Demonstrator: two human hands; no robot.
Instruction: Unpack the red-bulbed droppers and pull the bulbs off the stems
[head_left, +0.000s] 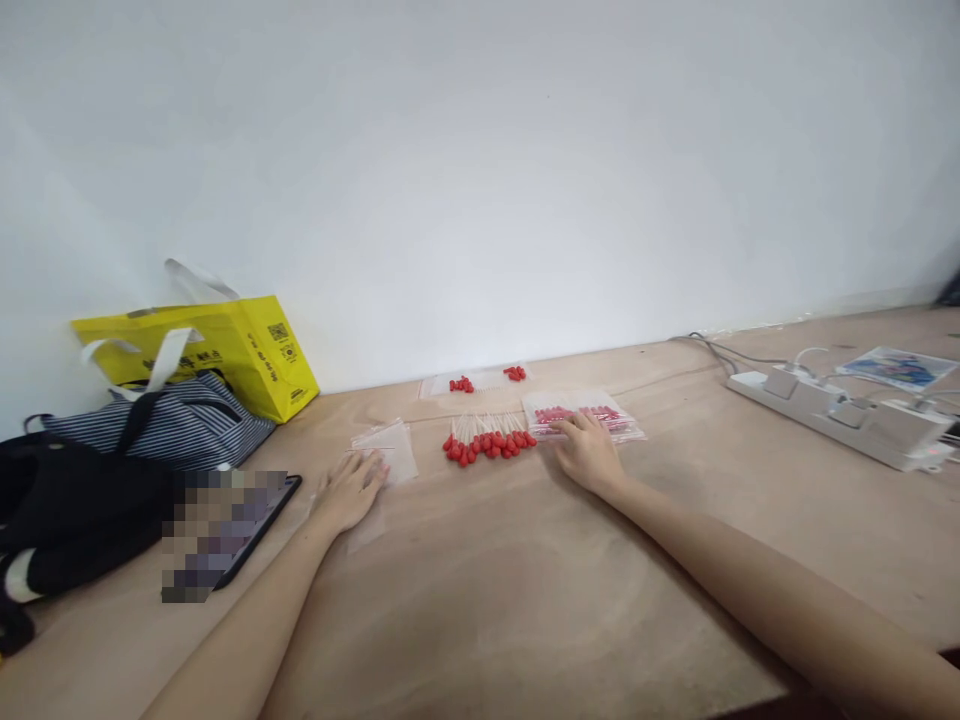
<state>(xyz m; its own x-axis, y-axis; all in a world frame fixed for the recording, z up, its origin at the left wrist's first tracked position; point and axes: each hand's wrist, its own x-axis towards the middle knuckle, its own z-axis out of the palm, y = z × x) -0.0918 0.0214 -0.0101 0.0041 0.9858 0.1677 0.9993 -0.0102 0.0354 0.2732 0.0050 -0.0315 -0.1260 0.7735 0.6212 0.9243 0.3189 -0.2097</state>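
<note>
Showing red-tipped sticks (491,440) laid in a row at the middle of the wooden table (450,600), beyond and between the two hands. Each stick's long axis runs roughly from person to wall (480,200), red head toward the person and pale shaft toward the wall; the row itself extends left to right. The left hand (351,493) lies flat on thin clear bags (397,450), fingers extended and only slightly parted, closed around nothing visible. The right hand (589,420) rests, fingers bent, over the near left part of a filled bag (622,425), whose long axis runs left to right, just beside the sticks; whether the fingers pinch it cannot be told. The far edge of the table meets the wall; a near edge shows at lower right. A broad stretch of wood lies between the forearms, and another between the filled bag and the power strip (840,415) at right. Behind the row, near the wall, a flat bag (491,380) bears two red clusters. At left, a phone (259,537), a striped bag (187,420) and a yellow bag (289,375) bound the left arm's side.
</note>
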